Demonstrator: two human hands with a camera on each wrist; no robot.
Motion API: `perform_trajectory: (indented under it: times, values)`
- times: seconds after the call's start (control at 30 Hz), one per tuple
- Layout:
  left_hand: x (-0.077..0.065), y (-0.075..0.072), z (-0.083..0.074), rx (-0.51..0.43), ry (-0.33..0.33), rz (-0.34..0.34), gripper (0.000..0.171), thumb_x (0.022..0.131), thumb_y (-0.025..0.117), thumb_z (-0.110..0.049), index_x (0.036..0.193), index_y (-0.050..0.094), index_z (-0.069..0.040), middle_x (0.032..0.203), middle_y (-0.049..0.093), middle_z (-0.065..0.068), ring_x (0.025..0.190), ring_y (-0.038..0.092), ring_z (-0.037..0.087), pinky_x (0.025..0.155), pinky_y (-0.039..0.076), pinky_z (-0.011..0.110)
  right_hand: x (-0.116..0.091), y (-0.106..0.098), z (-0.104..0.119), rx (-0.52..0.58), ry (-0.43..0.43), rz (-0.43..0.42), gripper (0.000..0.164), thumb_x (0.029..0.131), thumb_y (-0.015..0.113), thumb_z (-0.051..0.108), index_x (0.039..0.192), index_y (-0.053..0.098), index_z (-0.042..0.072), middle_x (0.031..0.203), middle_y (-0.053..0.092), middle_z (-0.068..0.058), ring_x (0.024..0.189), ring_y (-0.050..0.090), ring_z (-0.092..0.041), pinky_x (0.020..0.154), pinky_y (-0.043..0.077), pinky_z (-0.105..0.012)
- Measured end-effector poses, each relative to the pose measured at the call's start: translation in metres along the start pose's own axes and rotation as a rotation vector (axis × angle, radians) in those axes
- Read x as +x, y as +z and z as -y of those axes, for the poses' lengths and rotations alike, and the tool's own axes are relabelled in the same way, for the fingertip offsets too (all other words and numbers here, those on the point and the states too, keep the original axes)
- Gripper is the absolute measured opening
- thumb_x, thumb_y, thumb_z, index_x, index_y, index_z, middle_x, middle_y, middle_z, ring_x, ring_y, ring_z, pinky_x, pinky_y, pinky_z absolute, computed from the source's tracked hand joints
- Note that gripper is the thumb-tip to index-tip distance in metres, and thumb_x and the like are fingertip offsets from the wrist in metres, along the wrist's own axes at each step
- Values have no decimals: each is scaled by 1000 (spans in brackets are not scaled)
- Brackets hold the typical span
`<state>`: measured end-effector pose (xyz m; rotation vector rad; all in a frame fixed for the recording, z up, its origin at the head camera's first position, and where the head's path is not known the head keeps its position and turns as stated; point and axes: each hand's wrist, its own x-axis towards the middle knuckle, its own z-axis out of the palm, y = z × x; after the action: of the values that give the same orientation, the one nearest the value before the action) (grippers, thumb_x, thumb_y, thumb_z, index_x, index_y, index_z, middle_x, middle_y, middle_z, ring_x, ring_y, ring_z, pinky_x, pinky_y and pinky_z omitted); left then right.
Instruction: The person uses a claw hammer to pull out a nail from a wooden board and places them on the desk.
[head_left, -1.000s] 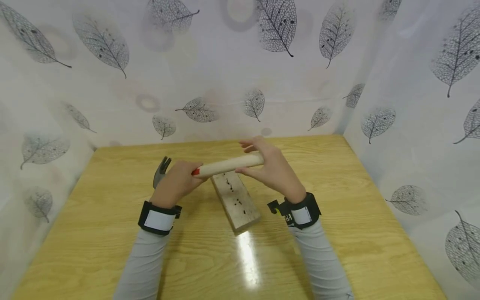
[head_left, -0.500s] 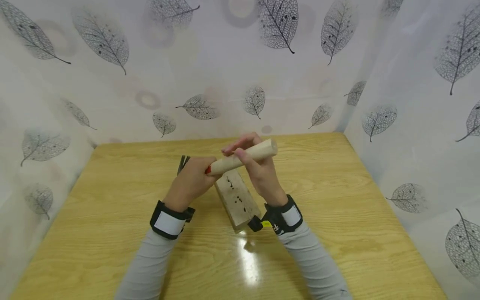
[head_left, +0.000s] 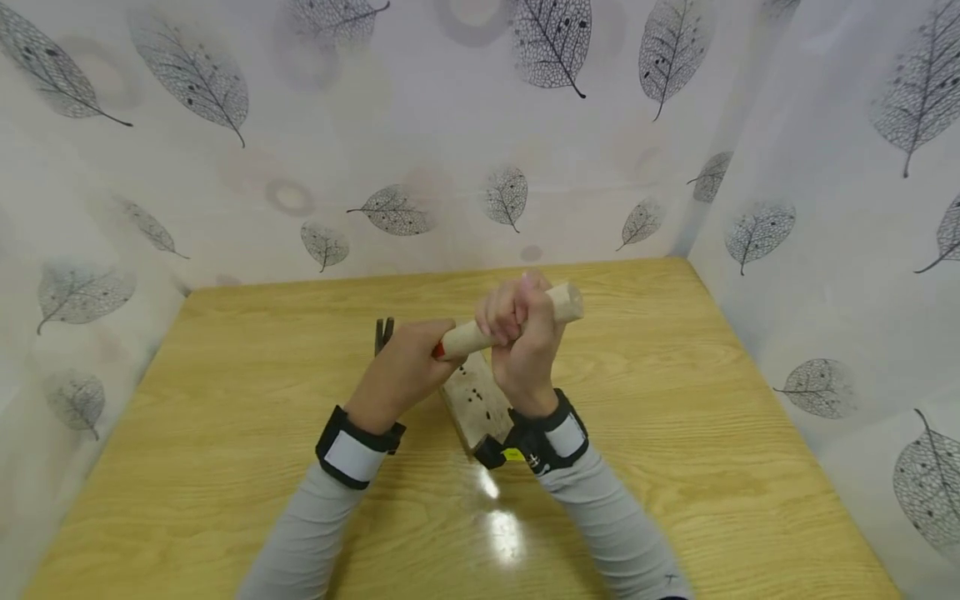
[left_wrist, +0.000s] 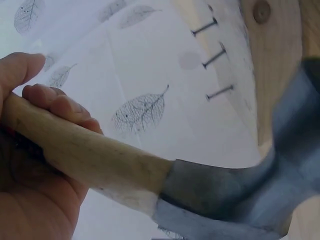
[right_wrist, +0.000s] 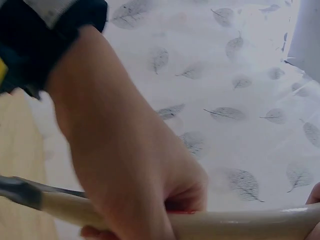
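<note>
Both hands hold a claw hammer above the table. My left hand grips its pale wooden handle toward the head, below a red mark. My right hand has its fingers wrapped round the handle near the butt end, which sticks out past the fist. Only the dark claw shows beyond the left hand in the head view. The metal hammer head fills the lower right of the left wrist view. Under the hands lies a wooden block, partly covered by them. Several nails stand up from it.
The block rests on a wood-grain table. A white sheet with leaf prints hangs behind the table and along both sides. Black straps with white patches sit round both wrists.
The right hand has gone from loosely open beside the handle to fingers closed round it. The left hand and the hammer have shifted to the right.
</note>
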<state>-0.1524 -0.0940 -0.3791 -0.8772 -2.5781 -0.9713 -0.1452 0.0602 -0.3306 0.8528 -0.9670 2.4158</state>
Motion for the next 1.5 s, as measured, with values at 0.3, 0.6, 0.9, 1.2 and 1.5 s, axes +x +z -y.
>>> perform_trajectory:
  times: [0.3, 0.6, 0.9, 1.2, 1.5]
  values:
    - [-2, -10, -13, 21, 91, 0, 20, 88, 77, -21, 91, 59, -14, 76, 49, -4, 68, 47, 10, 59, 40, 26, 10, 14, 25, -3, -85, 44, 48, 102, 44, 13, 59, 23, 12, 46, 23, 4, 37, 22, -7, 34, 21, -20]
    - [-2, -29, 31, -102, -19, -99, 36, 105, 55, -24, 135, 61, -5, 133, 63, 11, 120, 57, 30, 101, 48, 51, 17, 11, 76, -80, -91, 42, 51, 100, 49, 10, 57, 23, 10, 46, 23, 5, 36, 21, -4, 32, 19, -17]
    - [-10, 12, 92, -12, -273, 267, 43, 105, 55, -19, 144, 55, -3, 144, 57, 18, 136, 51, 37, 117, 37, 52, 16, 14, 77, -197, -48, 37, 45, 100, 49, 4, 60, 29, 6, 46, 25, 2, 34, 21, -7, 30, 17, -20]
    - [-12, 17, 91, 33, -314, 320, 47, 106, 54, -27, 150, 50, -11, 152, 52, 11, 143, 45, 33, 121, 31, 48, 23, 0, 54, -327, -19, 54, 32, 101, 61, 18, 73, 46, 10, 51, 36, 2, 37, 30, -11, 34, 26, -25]
    - [-14, 19, 93, 39, -342, 319, 46, 107, 52, -28, 151, 49, -16, 153, 51, 5, 144, 44, 29, 122, 30, 45, 30, -10, 33, -377, -43, 26, 26, 104, 51, 13, 80, 43, 9, 48, 34, 3, 30, 26, -11, 27, 20, -25]
